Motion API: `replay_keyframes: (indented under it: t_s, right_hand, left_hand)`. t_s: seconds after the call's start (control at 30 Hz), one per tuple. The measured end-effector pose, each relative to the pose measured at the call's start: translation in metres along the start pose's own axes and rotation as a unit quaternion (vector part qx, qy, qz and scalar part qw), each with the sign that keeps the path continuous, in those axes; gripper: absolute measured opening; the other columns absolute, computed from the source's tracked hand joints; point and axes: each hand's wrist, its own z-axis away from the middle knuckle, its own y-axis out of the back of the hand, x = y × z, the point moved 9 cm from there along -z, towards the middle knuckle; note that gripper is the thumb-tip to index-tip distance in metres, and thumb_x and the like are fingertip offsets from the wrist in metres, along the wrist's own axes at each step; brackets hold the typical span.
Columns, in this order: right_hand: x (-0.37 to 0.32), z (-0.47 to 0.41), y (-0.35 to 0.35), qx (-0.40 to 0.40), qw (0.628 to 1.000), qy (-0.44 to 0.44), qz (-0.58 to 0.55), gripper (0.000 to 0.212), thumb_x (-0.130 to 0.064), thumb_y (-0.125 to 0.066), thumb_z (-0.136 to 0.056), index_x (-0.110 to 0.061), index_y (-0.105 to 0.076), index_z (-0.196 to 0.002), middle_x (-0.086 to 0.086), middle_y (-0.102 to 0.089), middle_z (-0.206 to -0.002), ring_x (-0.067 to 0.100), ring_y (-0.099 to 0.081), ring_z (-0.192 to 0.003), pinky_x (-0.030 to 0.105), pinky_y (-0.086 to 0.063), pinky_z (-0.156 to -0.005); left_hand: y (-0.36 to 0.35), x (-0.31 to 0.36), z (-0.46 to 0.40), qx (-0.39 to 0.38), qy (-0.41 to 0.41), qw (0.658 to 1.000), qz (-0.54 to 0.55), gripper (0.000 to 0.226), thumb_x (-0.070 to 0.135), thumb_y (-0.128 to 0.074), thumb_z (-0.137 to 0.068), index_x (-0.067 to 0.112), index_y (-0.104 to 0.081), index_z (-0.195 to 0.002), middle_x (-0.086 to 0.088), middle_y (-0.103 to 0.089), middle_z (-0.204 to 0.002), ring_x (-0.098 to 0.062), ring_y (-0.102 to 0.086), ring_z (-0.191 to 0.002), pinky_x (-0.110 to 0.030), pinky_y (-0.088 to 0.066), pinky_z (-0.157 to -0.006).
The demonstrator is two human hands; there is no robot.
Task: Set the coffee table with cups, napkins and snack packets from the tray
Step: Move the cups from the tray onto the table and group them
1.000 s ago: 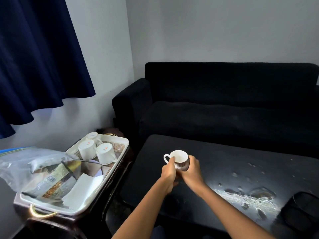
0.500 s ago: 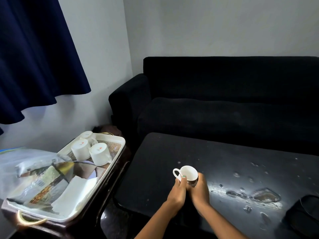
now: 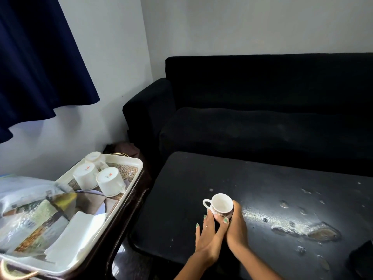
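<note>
The first cup (image 3: 220, 205) is standing upright on the table (image 3: 181, 199), near its front edge. The right hand (image 3: 236, 225) is curling its grip around the cup's side; the left hand (image 3: 207, 235) is touching its base with fairly straight fingers. Three inverted cups (image 3: 110, 181), napkins (image 3: 70, 235) and snack packets (image 3: 34, 217) are waiting on the tray (image 3: 129, 158), so most of the setting appears undone.

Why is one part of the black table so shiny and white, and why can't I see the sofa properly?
In the head view, light glares off the coffee table in a bright streak right of the cup, showing up its chipped patches; the sofa is black and dimly lit, so its detail is lost; the wide lens bends the edges.
</note>
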Motion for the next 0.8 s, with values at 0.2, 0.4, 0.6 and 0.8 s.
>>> replay_keyframes:
  t_s: [0.2,0.4,0.6,0.8]
  right_hand:
    - [-0.001,-0.004,-0.001,-0.004,0.999,0.023,0.025,0.042,-0.015,-0.074,-0.077,-0.031,-0.048,-0.106,-0.016,-0.06,-0.09,-0.006,-0.055,-0.08,0.01,-0.037,-0.062]
    - [0.005,-0.002,0.005,0.02,0.998,-0.009,0.056,0.065,-0.011,-0.075,-0.074,-0.015,-0.043,-0.131,0.005,-0.055,-0.124,0.022,-0.056,-0.109,0.033,-0.044,-0.092]
    - [0.014,0.012,0.017,0.008,0.993,-0.035,0.116,0.061,0.0,-0.068,-0.078,-0.002,-0.042,-0.133,0.018,-0.049,-0.133,0.03,-0.051,-0.12,0.039,-0.04,-0.102]
    - [0.011,0.037,0.012,-0.075,0.968,-0.004,0.239,0.039,-0.006,-0.057,-0.085,-0.007,-0.052,-0.123,0.012,-0.053,-0.13,0.024,-0.049,-0.122,0.027,-0.038,-0.1]
  left_hand:
    - [-0.001,0.0,0.0,0.007,-0.001,1.0,-0.024,0.07,0.059,-0.021,-0.095,0.03,0.008,-0.151,0.012,-0.005,-0.16,0.0,0.01,-0.145,-0.031,0.016,-0.117]
    - [0.004,-0.003,0.006,0.0,0.014,0.998,-0.055,0.066,0.057,-0.015,-0.097,0.025,0.004,-0.152,0.009,-0.005,-0.161,-0.001,0.006,-0.145,-0.03,0.011,-0.118]
    - [0.014,-0.008,0.027,0.0,0.013,0.991,-0.134,0.064,0.05,-0.025,-0.099,0.021,-0.006,-0.153,-0.001,-0.013,-0.16,-0.007,0.002,-0.148,-0.033,0.005,-0.12]
    - [0.021,-0.009,0.053,-0.05,0.008,0.969,-0.24,0.066,0.041,-0.037,-0.099,0.016,-0.008,-0.153,-0.002,-0.013,-0.16,-0.015,-0.005,-0.149,-0.037,-0.005,-0.12]
